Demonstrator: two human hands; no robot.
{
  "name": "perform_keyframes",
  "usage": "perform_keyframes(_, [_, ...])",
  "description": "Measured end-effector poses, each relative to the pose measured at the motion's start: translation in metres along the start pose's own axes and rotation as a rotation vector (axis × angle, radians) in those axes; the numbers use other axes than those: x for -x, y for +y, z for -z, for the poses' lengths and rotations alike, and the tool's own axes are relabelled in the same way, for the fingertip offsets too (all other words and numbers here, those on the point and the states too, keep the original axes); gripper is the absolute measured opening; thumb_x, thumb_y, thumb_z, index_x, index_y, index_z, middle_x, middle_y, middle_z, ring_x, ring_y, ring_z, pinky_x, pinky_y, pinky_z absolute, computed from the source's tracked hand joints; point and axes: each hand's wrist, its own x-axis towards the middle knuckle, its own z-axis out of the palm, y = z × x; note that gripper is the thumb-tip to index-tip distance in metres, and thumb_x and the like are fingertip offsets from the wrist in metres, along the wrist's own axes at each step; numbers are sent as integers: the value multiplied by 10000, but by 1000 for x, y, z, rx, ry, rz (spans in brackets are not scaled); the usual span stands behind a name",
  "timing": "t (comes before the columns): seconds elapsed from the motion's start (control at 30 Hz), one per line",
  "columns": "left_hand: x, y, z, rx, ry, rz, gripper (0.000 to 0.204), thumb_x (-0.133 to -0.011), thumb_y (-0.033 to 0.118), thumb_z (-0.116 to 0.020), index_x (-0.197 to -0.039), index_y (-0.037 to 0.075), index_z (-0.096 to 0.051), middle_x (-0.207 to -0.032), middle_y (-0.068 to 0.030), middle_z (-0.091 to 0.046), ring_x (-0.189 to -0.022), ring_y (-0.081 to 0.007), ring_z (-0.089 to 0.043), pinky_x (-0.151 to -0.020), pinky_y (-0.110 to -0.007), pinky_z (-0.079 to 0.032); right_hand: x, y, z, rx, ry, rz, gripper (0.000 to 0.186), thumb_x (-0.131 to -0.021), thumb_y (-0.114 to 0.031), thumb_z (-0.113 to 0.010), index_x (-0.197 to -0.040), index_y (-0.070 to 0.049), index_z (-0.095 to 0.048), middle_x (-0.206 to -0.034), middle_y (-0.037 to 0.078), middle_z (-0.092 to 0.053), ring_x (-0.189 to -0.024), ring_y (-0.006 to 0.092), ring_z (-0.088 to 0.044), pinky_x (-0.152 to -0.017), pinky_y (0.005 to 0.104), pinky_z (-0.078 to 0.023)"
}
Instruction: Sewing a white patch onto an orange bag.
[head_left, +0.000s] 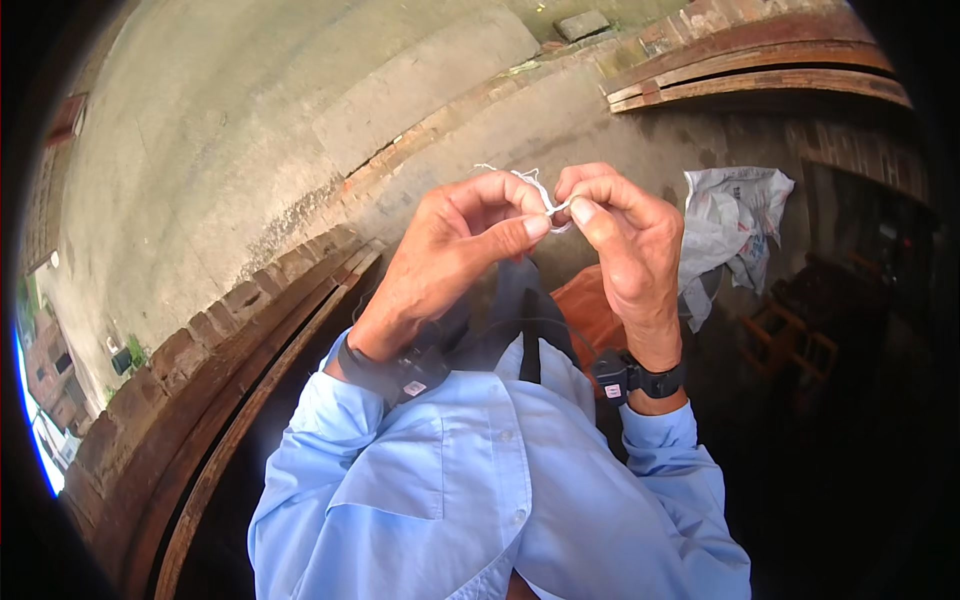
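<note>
Thin white string is bunched between my two hands in front of my chest, with a loose frayed end trailing out above my left fingers. My left hand is closed in a pinch on the string, thumb and fingertips together. My right hand pinches the same string between thumb and index finger, a short way to the right of my left thumb. Both wrists carry black bands with small devices.
An orange sheet or bag lies below my hands. A crumpled white woven sack is at right, above a small wooden stool in shadow. Brick-edged wooden doorframes line both sides, beside a concrete floor with a stone block.
</note>
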Motion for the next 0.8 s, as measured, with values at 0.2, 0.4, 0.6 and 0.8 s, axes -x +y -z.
perform_keyframes(0.2, [-1,-1,3,13,-39,-13,92,-925,114,-707,-972,51,-659,-960,24,-634,-935,-79,-580,-839,-250,-467,2,4,-5,-20,41,39,66,-884,48,-587,-889,78,-645,-997,89,-649,-815,77,-545,-722,224,-449])
perform_keyframes(0.4, [3,0,9,-38,-45,-44,86,-935,94,-691,-981,39,-645,-982,20,-629,-975,-78,-577,-890,-260,-463,2,2,-12,68,68,103,63,-880,59,-580,-890,84,-638,-998,98,-651,-822,81,-548,-705,217,-446])
perform_keyframes(0.6, [8,-2,17,-47,-56,-102,75,-942,86,-679,-972,35,-633,-973,17,-623,-934,-71,-570,-856,-257,-470,1,4,-21,102,75,128,56,-876,64,-588,-893,81,-638,-996,101,-654,-822,83,-548,-708,219,-452])
perform_keyframes(0.8, [13,0,20,-22,-48,-117,68,-956,79,-652,-976,21,-624,-968,-4,-620,-860,-81,-580,-788,-253,-492,3,3,-24,190,43,134,51,-877,62,-592,-903,72,-635,-979,97,-647,-826,91,-562,-712,227,-467])
